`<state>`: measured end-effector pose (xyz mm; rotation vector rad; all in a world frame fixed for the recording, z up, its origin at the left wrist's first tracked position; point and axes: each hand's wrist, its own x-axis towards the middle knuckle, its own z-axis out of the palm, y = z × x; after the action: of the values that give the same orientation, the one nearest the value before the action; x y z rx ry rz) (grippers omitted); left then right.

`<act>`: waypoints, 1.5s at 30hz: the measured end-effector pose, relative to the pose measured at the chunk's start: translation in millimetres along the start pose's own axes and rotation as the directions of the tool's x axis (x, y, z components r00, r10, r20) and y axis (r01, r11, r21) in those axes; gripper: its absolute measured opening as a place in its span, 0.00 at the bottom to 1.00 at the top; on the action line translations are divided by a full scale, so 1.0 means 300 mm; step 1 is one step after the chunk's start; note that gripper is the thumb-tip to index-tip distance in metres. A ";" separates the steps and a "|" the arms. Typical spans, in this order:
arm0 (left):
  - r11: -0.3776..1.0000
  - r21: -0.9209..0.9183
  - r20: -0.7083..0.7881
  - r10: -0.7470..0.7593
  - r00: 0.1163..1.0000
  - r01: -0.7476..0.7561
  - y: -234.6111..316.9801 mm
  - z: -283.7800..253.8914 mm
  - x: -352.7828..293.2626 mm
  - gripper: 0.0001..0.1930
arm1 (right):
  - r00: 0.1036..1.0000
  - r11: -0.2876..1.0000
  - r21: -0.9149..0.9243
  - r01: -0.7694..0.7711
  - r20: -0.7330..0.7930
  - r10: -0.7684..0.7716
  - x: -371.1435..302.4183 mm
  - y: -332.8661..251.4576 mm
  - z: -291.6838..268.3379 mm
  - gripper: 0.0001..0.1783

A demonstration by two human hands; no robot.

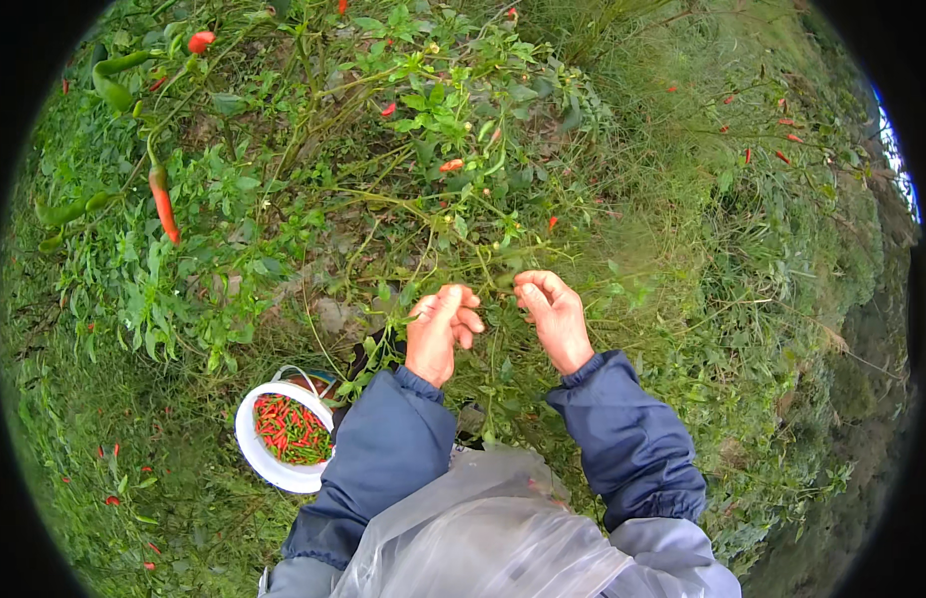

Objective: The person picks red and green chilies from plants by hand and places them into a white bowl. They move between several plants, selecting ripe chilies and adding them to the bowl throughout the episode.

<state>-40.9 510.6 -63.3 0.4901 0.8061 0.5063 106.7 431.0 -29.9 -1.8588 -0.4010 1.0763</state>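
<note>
While I watch remotely, 1 red pepper (552, 223) hangs ahead of my curled right hand (556, 317), farther from my half-curled left hand (441, 331); either's hold I can't tell.

Remotely, I register the bucket (292, 481) as plain white, its chillies (292, 431) as mixed red and green. I log navy-blue sleeves (388, 448), a translucent whitish plastic sheet (493, 538), a mostly red-orange hanging chilli (164, 206) and a green curved chilli (112, 90).
</note>
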 end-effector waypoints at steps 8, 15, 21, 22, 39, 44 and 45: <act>0.980 0.200 -0.377 0.068 0.924 0.010 0.002 -0.071 0.119 0.14 | 0.995 0.972 0.220 0.082 -0.076 -0.067 0.157 0.033 0.059 0.06; 0.963 0.266 -0.298 0.038 0.954 0.044 0.002 -0.051 0.179 0.26 | 0.993 0.951 0.299 -0.084 0.107 0.054 0.059 0.078 0.122 0.08; 0.987 0.092 -0.204 -0.111 0.973 0.132 -0.016 -0.043 0.197 0.23 | 0.901 0.484 0.812 -0.326 0.111 0.420 0.000 0.211 0.023 0.10; 0.991 0.066 -0.290 -0.092 0.953 0.116 -0.017 -0.055 0.198 0.22 | 0.884 0.478 0.798 -0.367 0.140 0.445 0.001 0.237 0.006 0.09; 0.980 0.198 0.073 -0.021 0.997 0.006 -0.084 -0.076 0.208 0.15 | 0.972 0.721 0.665 -0.194 0.034 0.231 0.091 0.257 0.148 0.13; 0.866 0.494 0.132 -0.168 0.977 0.082 -0.106 -0.020 0.221 0.13 | 0.969 0.631 0.738 -0.239 0.142 0.202 0.030 0.274 0.130 0.04; 0.886 0.453 0.142 -0.183 0.973 0.101 -0.116 -0.022 0.226 0.13 | 0.966 0.612 0.749 -0.253 0.156 0.208 0.023 0.280 0.124 0.04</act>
<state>2.1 525.4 -124.9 0.8798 0.7745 0.1305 67.3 412.0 -110.9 -1.1113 0.2762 1.2175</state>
